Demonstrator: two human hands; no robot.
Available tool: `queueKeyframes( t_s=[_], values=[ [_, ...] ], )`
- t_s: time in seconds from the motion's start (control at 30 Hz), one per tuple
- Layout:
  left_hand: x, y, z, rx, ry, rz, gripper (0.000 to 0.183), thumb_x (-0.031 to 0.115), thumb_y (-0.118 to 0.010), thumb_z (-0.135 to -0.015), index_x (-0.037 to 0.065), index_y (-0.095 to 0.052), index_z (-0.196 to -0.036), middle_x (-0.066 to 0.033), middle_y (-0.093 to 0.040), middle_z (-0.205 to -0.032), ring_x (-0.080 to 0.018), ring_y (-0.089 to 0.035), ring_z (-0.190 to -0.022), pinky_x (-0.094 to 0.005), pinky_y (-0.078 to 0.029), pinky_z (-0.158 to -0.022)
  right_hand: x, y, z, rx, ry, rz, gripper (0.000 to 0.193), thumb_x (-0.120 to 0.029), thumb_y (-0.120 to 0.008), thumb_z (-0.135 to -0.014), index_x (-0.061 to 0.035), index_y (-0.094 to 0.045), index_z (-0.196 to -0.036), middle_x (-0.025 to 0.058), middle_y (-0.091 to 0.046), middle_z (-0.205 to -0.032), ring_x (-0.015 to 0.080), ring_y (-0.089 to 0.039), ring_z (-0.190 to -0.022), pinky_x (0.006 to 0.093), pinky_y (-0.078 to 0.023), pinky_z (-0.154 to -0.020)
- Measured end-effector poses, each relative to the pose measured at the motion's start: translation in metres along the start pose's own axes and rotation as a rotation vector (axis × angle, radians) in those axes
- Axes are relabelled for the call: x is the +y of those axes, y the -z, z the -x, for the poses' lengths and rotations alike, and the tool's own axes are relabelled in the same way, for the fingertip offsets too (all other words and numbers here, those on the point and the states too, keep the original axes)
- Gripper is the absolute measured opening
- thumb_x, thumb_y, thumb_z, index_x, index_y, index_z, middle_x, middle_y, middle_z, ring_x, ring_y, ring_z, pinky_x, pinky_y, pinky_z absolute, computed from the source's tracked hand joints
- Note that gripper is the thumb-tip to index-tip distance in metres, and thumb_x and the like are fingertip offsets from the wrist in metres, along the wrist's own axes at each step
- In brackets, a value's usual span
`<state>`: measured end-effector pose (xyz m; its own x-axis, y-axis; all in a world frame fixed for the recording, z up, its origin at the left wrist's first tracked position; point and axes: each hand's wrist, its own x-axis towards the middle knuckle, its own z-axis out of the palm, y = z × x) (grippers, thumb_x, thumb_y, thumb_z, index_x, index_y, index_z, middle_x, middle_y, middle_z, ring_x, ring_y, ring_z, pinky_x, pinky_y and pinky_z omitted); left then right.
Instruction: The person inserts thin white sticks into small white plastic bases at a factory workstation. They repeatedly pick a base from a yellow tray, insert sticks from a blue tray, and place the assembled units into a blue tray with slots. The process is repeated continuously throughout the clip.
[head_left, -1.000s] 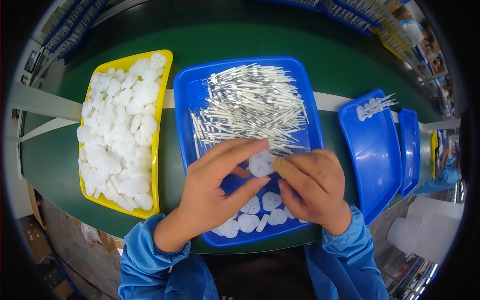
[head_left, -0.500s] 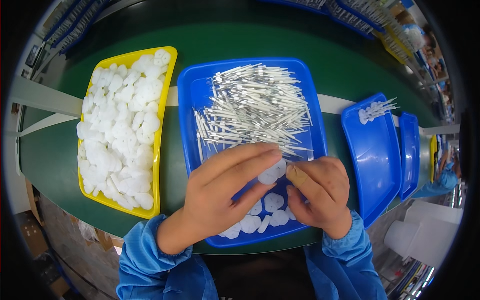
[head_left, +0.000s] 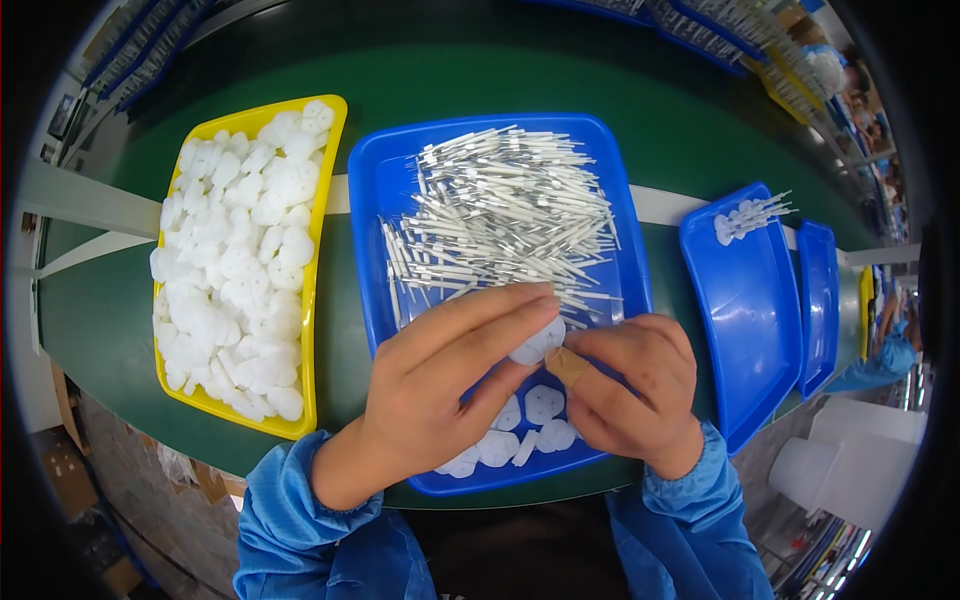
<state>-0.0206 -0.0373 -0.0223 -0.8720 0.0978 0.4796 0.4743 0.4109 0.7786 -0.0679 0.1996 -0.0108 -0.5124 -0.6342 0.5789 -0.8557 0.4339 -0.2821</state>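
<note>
My left hand (head_left: 440, 375) pinches a thin white disc (head_left: 537, 342) between its thumb and fingers, above the near half of a blue tray (head_left: 385, 335). From the other side my right hand (head_left: 635, 385) closes on the disc's right edge; a tan wrap covers one of its digits. Whether that hand also holds something small is hidden. Beneath both hands, loose white scalloped discs (head_left: 497, 448) lie at the tray's near end. A heap of thin white sticks with metal-looking ends (head_left: 515, 205) fills the tray's far part.
On the left, a yellow tray (head_left: 312, 290) is piled with white scalloped discs (head_left: 235, 265). To the right, a blue tray (head_left: 745, 330) carries several sticks with discs attached (head_left: 750, 218), beside another blue tray (head_left: 819, 310). The tabletop (head_left: 420, 75) is green. A person (head_left: 890, 355) sits at far right.
The disc has shifted slightly left and turned between my fingers. My right hand's wrapped digit has moved left and down along the disc's edge.
</note>
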Motion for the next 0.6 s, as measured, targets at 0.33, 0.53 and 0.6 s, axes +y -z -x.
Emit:
queueKeyframes(
  t_s=[0.33,0.53,0.6],
  values=[
    [0.001,0.002,0.000,-0.028,0.033,0.048,0.056,-0.009,-0.086,-0.085,-0.001,-0.076,-0.140,-0.0216,-0.074,-0.139,-0.0345,-0.078,-0.118,-0.0385,-0.063,-0.101,0.002,0.007,0.001,0.014,-0.181,0.001,0.040,-0.006,-0.086,-0.078,-0.0129,-0.085,-0.117,0.0043,-0.079,-0.109,0.0225,-0.073,-0.087,0.0390,-0.056,-0.081],
    [-0.005,0.008,0.000,0.013,0.166,0.174,0.030,0.001,-0.076,-0.102,-0.004,-0.080,-0.131,-0.0177,-0.069,-0.139,-0.0205,-0.075,-0.102,-0.0310,-0.062,-0.091,0.005,0.011,-0.004,-0.174,-0.087,0.149,0.032,-0.012,-0.088,-0.080,-0.0123,-0.082,-0.111,0.0018,-0.079,-0.107,0.0210,-0.074,-0.090,0.0381,-0.053,-0.085],
    [-0.004,0.013,0.005,-0.002,0.296,0.200,0.029,0.003,-0.075,-0.105,-0.004,-0.079,-0.132,-0.0155,-0.069,-0.133,-0.0168,-0.074,-0.097,-0.0279,-0.061,-0.086,0.003,0.005,-0.012,-0.204,-0.052,0.230,0.031,-0.009,-0.090,-0.080,-0.0113,-0.081,-0.109,0.0027,-0.079,-0.106,0.0221,-0.073,-0.088,0.0390,-0.052,-0.083]
  ],
)
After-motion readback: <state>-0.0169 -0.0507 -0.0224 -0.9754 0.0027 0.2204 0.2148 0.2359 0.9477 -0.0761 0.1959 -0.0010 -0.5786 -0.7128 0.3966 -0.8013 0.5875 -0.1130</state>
